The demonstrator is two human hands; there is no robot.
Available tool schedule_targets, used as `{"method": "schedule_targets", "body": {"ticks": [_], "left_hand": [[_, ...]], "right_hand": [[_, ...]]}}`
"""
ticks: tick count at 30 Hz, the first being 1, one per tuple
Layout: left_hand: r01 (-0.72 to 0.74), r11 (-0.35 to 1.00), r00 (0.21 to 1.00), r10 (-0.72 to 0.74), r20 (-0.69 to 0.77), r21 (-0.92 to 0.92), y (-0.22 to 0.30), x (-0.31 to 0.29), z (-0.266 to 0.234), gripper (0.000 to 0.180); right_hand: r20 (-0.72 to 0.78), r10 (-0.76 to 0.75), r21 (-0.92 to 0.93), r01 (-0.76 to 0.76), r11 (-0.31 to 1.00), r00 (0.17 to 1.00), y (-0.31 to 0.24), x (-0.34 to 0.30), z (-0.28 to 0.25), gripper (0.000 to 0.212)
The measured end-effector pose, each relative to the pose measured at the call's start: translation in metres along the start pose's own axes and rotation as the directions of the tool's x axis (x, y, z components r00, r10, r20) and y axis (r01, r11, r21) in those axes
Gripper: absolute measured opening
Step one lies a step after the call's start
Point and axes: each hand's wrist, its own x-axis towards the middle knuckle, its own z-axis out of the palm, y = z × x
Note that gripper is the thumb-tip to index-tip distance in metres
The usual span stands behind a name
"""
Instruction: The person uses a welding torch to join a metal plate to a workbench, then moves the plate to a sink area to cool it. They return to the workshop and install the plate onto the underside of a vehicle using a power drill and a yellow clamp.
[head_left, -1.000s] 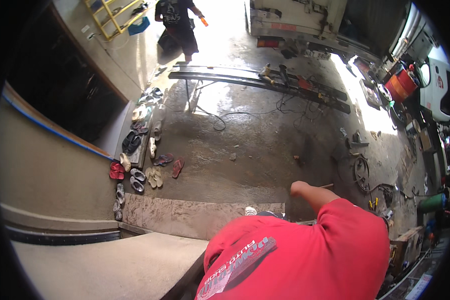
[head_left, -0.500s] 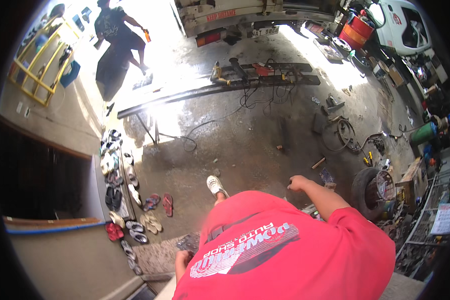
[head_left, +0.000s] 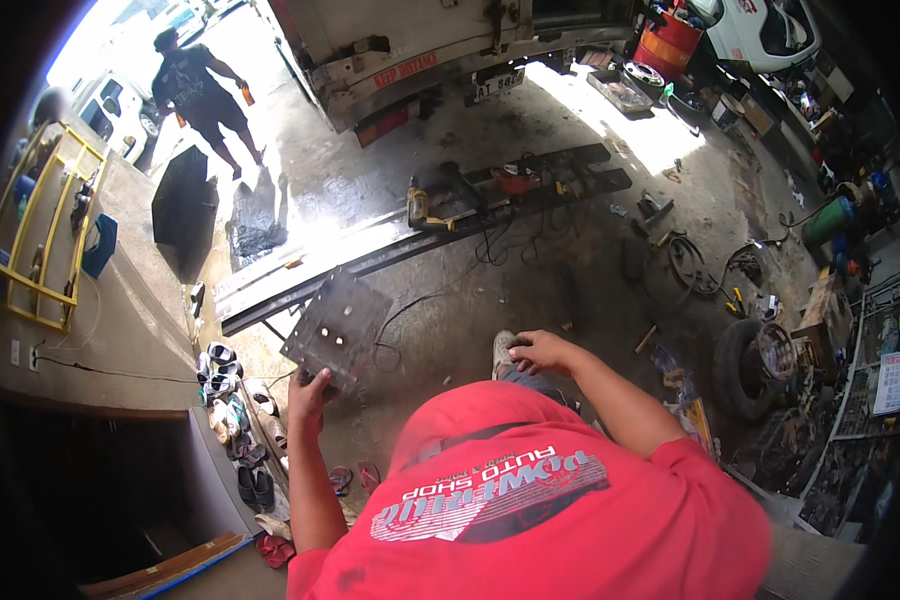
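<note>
My left hand grips a dark, flat metal plate by its near corner. The plate is tilted up, roughly square, and pierced by several holes that let light through. Past its far edge stands a low bench of long metal bars. A yellow-and-black cordless drill rests on the bars, with a dark power tool and a red tool to its right. My right hand hangs over my shoe, loosely bent with fingers apart, and I see nothing in it.
Rows of shoes line the doorway at left. A yellow rack is on the left wall. A person walks outside in sunlight. The truck rear stands ahead. Hoses, a tyre and a wire rack are at right.
My left hand has lifted the plate up and forward from low beside my body. My right hand has moved slightly left. The view has turned, and the person outside has walked on.
</note>
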Motion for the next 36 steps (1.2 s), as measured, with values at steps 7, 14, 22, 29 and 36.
{"method": "schedule_targets", "body": {"ticks": [7, 14, 22, 29, 36], "left_hand": [[-0.287, 0.955, 0.936, 0.297, 0.188, -0.076, 0.137, 0.155, 0.123, 0.029], [-0.455, 0.879, 0.870, 0.405, 0.282, 0.142, 0.252, 0.266, 0.198, 0.026], [-0.660, 0.210, 0.667, 0.605, 0.435, 0.721, 0.336, 0.358, 0.229, 0.016], [-0.823, 0.182, 0.540, 0.548, 0.639, 0.539, 0.371, 0.492, 0.254, 0.010], [-0.863, 0.210, 0.497, 0.506, 0.705, 0.458, 0.403, 0.568, 0.233, 0.018]], "right_hand": [[0.141, -0.191, 0.205, 0.161, 0.966, 0.971, -0.116, 0.100, -0.056, 0.042], [-0.068, -0.465, -0.136, 0.454, 0.881, 0.883, -0.272, 0.162, -0.181, 0.043], [-0.010, -0.978, -0.864, 0.492, 0.112, 0.207, -0.491, 0.151, -0.207, 0.051], [0.187, -0.879, -0.919, 0.394, 0.002, 0.439, -0.597, 0.244, -0.193, 0.050], [0.086, -0.691, -0.967, 0.227, 0.115, 0.717, -0.680, 0.278, -0.170, 0.027]]}}
